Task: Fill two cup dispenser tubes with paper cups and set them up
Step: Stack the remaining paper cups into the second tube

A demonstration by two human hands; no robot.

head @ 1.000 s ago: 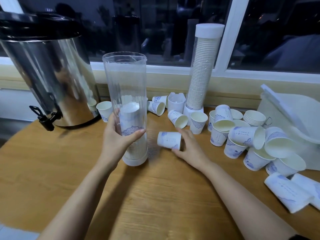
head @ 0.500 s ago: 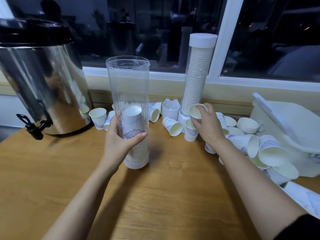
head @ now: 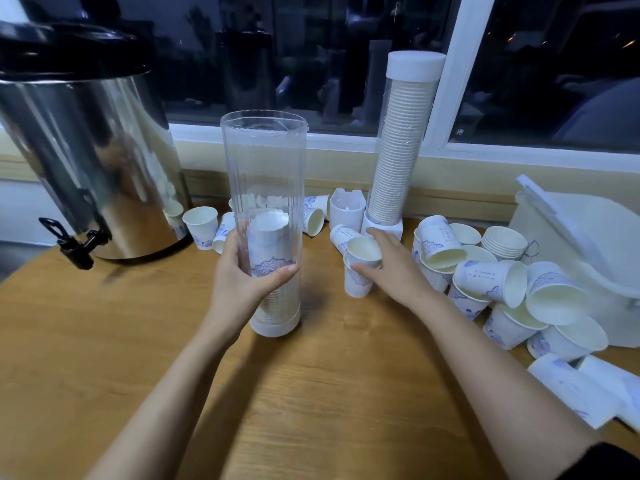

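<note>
Two tubes stood upright on the tabletop [head: 104,341]: a full, capped tube [head: 401,143] by the window [head: 311,46] and a clear tube [head: 265,174] nearer, holding a short stack of cups [head: 270,244]. The left hand [head: 239,282] curled round the clear tube's lower half. The right hand [head: 394,268] gripped a paper cup [head: 362,249] nested in another, just beside loose cups [head: 491,278].

A drinks corner, likely in an office or canteen: a large polished-steel urn [head: 86,161] with black lid and tap stands at the far left edge of the wooden table [head: 104,341]. White blue-printed paper cups [head: 491,282] crowd its far right, below a white-framed window [head: 452,105], dark outside.
</note>
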